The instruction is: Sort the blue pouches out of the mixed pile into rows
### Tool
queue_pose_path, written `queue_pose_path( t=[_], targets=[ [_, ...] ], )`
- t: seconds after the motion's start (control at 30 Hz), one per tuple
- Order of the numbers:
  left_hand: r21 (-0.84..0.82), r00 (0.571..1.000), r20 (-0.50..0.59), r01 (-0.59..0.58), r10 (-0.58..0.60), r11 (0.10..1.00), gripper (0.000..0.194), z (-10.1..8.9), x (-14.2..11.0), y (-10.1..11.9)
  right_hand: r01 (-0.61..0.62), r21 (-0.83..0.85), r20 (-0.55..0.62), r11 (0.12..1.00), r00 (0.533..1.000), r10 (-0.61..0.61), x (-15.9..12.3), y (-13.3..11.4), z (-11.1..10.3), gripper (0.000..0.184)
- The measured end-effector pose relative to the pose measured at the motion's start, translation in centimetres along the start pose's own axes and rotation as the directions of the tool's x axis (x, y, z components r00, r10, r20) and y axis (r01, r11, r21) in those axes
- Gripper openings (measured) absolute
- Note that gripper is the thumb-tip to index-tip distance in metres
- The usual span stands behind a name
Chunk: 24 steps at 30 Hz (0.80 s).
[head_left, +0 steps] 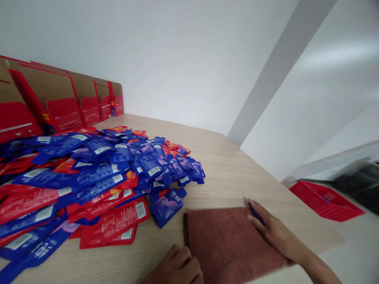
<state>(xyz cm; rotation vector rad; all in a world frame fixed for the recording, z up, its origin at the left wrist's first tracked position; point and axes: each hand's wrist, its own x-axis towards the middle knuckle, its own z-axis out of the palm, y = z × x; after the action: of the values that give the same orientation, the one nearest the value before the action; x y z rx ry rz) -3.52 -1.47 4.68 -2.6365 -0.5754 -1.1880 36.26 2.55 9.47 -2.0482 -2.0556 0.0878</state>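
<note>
Head view: wooden table [237, 165] set against a white wall. Lying at the near edge, a reddish-brown cloth [227, 240], spread flat. Right hand [274, 228] resting flat on the cloth's far right part, fingers stretched out and unclenched; under the fingertips a small dark blue thing, too hidden to name; cannot tell whether pinched or merely touched. Left hand [177, 266] curled loosely at the cloth's near left corner, knuckles up, touching the edge; cannot tell whether gripping the fabric. To the left of the cloth, a big heap of blue and red packets [89, 177] covering much of the table, one blue packet [168, 207] lying just beside the cloth's far left corner. Behind the heap, flat cardboard boxes [59, 102], brown and red, standing along the wall. Far right, off the table and lower, a red basket [325, 199], somewhat blurred.
</note>
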Motion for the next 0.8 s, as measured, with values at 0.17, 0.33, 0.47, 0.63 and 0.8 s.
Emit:
queue_pose_path(
  t=[0.17, 0.33, 0.47, 0.63, 0.8],
  targets=[
    [0.046, 1.0, -0.004, -0.026, 0.026, 0.999, 0.021, -1.1, 1.0, 0.0, -0.035, -0.018, -0.097, 0.999, 0.995, 0.033, 0.3, 0.1, -2.2, 0.067],
    [0.069, 0.999, 0.038, -0.035, 0.032, 0.997, 0.03, -1.9, 1.4, 0.1, -0.043, 0.275, -0.226, 0.96, 0.968, 0.109, -0.6, -5.4, -4.6, 0.076],
    [0.049, 0.998, 0.06, -0.024, 0.021, 0.998, 0.035, -2.2, 1.5, 0.2, 0.07, 0.564, 0.023, 0.823, 0.995, -0.1, -3.1, -12.7, -2.5, 0.065],
    [0.028, 1.0, 0.019, 0.001, -0.002, 1.0, 0.027, -1.2, 0.9, 0.4, 0.532, 0.129, -0.106, 0.837, 0.846, -0.522, -4.1, -16.7, 3.4, 0.054],
    [-0.06, 0.999, 0.013, 0.033, -0.033, 0.998, 0.014, -0.7, 0.3, 0.3, 0.649, 0.046, 0.033, 0.759, 0.758, -0.651, -4.1, -15.1, 4.3, 0.066]
  ],
)
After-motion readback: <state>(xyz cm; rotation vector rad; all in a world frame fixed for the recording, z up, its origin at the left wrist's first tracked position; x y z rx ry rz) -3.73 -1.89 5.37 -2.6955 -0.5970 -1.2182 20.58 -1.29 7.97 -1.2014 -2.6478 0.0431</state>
